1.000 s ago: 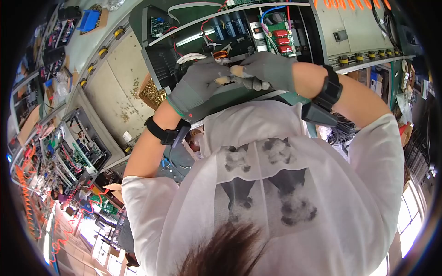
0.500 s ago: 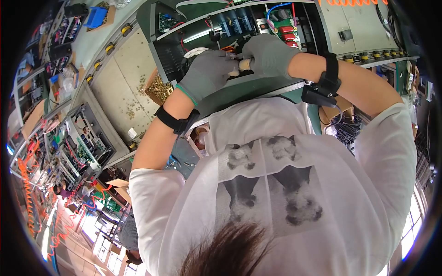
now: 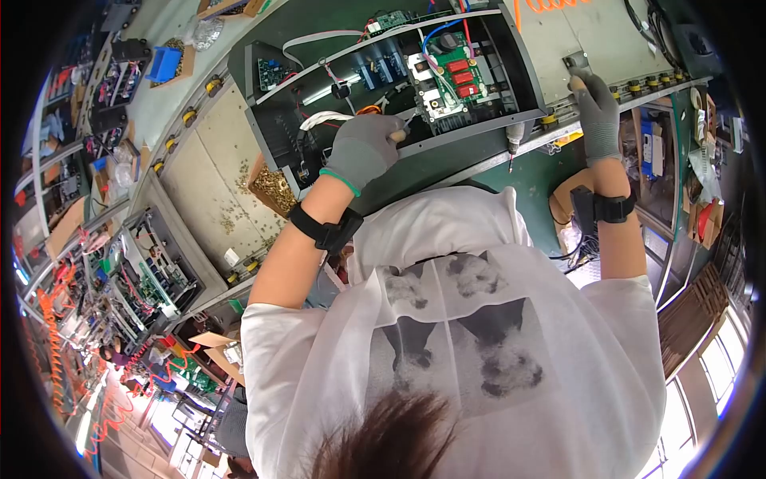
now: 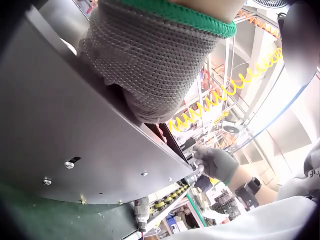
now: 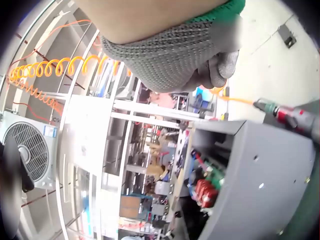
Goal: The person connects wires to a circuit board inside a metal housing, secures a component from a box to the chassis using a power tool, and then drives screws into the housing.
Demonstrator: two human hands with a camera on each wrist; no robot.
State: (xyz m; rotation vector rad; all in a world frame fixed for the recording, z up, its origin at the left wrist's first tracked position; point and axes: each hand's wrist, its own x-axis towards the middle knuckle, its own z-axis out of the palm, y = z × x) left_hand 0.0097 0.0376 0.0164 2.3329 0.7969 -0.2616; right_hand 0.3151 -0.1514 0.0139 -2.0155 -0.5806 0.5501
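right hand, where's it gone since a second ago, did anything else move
The right hand left the spot inside the open chassis where both hands were working close together. It swung out to the right, and its fingers now reach up to the grey panel beside the chassis. The left hand stayed at the chassis front wall, and the chassis itself stayed put.

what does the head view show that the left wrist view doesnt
Only the head view: the chassis interior with its green circuit board, and the box of brass screws. Only the left wrist view: the chassis's grey outer wall with screw heads. Both: the left hand curled over the chassis rim and the right hand stretched out to the side.
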